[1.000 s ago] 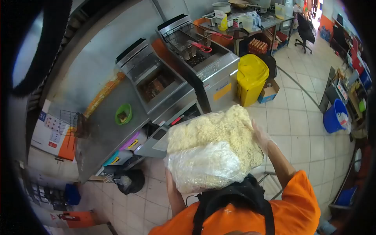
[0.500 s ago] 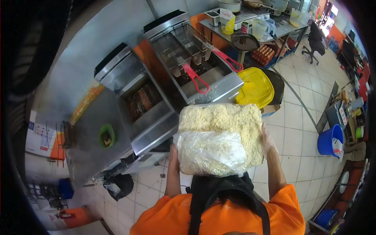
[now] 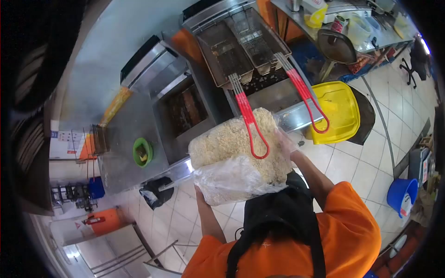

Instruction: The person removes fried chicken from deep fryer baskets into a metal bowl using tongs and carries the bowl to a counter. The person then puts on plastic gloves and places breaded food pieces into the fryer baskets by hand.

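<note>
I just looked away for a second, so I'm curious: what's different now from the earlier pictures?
The bag of pale crumbs has moved forward, nearer the fryer, and one red basket handle now overlaps it in view; I can't tell whether they touch. Nothing was taken or let go: the left hand and right hand still hold the bag. The green bowl stayed on the counter.

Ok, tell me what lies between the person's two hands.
In the head view, a bag of pale crumbs lies between the left hand and right hand, a red basket handle overlapping it.
</note>
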`<action>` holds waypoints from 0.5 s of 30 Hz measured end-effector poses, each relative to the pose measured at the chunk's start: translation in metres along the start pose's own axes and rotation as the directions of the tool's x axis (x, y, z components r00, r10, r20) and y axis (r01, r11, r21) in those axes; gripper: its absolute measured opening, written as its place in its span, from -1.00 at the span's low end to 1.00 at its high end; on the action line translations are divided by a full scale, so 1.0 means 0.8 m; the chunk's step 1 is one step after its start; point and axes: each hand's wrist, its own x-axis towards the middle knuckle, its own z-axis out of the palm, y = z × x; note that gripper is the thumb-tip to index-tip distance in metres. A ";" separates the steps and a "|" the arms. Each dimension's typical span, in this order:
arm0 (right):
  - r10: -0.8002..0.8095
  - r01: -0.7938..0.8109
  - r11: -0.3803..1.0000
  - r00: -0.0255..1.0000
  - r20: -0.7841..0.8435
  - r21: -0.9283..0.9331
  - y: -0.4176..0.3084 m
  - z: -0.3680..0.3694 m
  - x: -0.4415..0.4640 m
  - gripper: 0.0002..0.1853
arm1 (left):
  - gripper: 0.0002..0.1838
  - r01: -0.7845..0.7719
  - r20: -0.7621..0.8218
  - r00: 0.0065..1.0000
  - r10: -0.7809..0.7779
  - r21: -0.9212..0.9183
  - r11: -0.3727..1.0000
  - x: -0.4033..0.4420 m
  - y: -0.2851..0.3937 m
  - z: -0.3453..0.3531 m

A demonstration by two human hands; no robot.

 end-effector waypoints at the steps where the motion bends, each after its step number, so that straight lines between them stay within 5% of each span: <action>1: 0.027 -0.027 1.000 0.999 0.036 -0.007 -0.002 0.004 0.007 -0.10 | -0.43 0.000 -0.011 1.000 0.000 -0.017 1.000 0.001 -0.004 -0.001; 2: -0.156 0.175 0.976 0.977 0.147 -0.129 0.047 -0.005 0.049 -0.13 | -0.43 0.004 -0.019 1.000 -0.004 -0.029 1.000 0.002 -0.005 -0.003; 5: -0.047 0.032 0.989 0.994 0.101 0.143 0.096 0.000 0.095 -0.19 | -0.43 0.007 -0.017 1.000 -0.008 -0.058 0.998 0.024 0.000 0.000; 6: -0.088 0.085 0.996 0.993 0.083 0.042 0.062 -0.013 0.183 -0.20 | -0.43 0.018 -0.009 1.000 -0.019 -0.054 0.998 0.081 0.023 0.028; 11: -0.155 0.170 0.945 0.985 0.076 -0.281 -0.025 -0.011 0.141 -0.20 | -0.44 0.021 0.048 0.999 -0.017 -0.073 0.997 0.109 0.043 0.027; 13: 0.063 -0.063 0.995 0.998 -0.001 -0.078 -0.108 -0.025 0.227 -0.38 | -0.44 0.041 0.092 0.995 -0.035 -0.074 0.996 0.195 0.081 0.079; 15: 0.189 -0.187 0.978 0.982 -0.015 0.090 -0.114 -0.026 0.222 -0.30 | -0.44 0.053 0.129 0.991 -0.044 -0.065 0.997 0.213 0.084 0.083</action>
